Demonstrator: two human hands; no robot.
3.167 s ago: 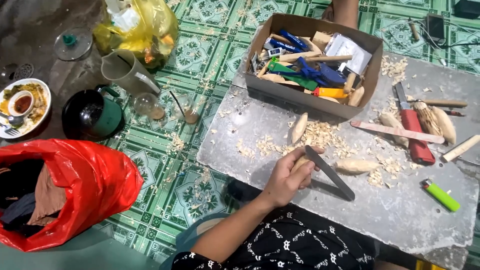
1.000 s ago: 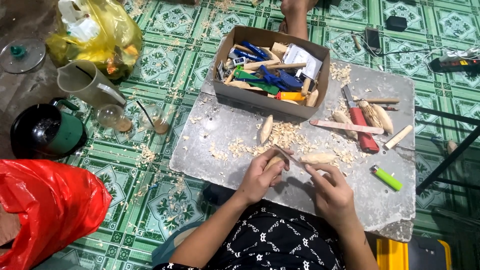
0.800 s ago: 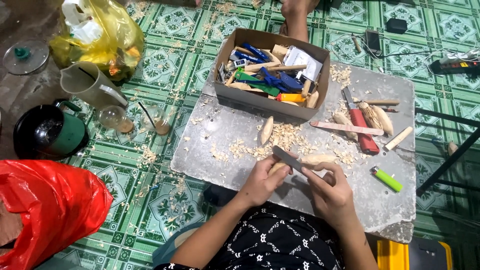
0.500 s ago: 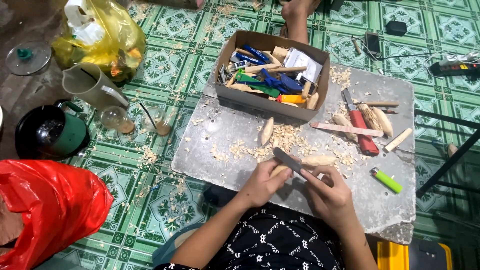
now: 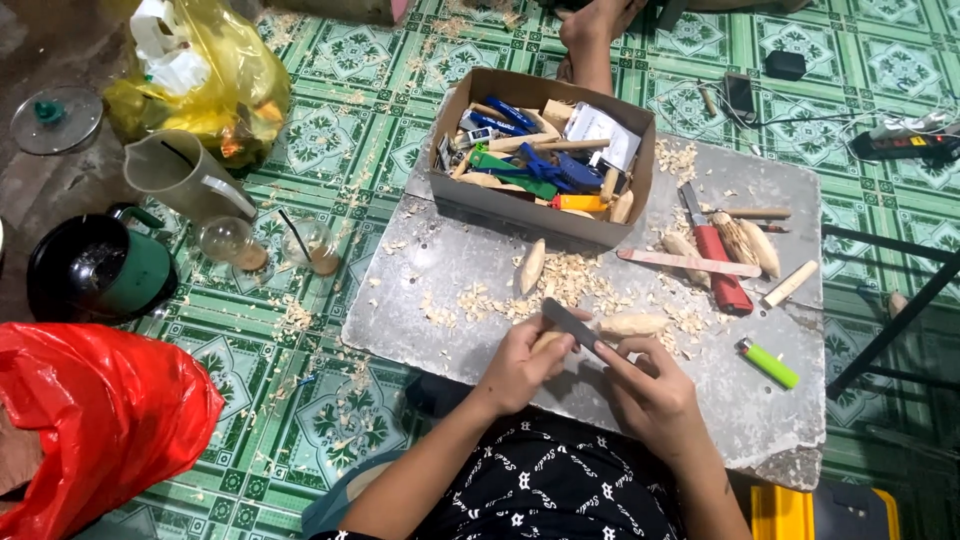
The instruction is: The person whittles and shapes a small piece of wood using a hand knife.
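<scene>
My left hand (image 5: 522, 362) is shut around a small pale wooden piece (image 5: 546, 340) above the near edge of a grey slab (image 5: 450, 300). My right hand (image 5: 650, 388) grips the lower end of a dark flat blade (image 5: 575, 325), which lies slanted across the wooden piece. Just past the blade rests a carved wooden blank (image 5: 632, 323), and another blank (image 5: 530, 267) lies further out among pale shavings. An open cardboard box (image 5: 500, 205) of tools and sticks stands at the slab's far side.
On the slab's right lie a green lighter (image 5: 768, 363), a red-handled tool (image 5: 722, 268) and a flat wooden stick (image 5: 688, 262). Left, on the tiled floor: red bag (image 5: 100, 420), yellow bag (image 5: 205, 80), jug (image 5: 180, 178), dark pot (image 5: 95, 275), two glasses. Another person's foot (image 5: 590, 30) lies beyond the box.
About three seconds ago only my left hand was at the wood and blade. My right hand has since come in and taken the blade's end. Over the last second the hands barely shift.
</scene>
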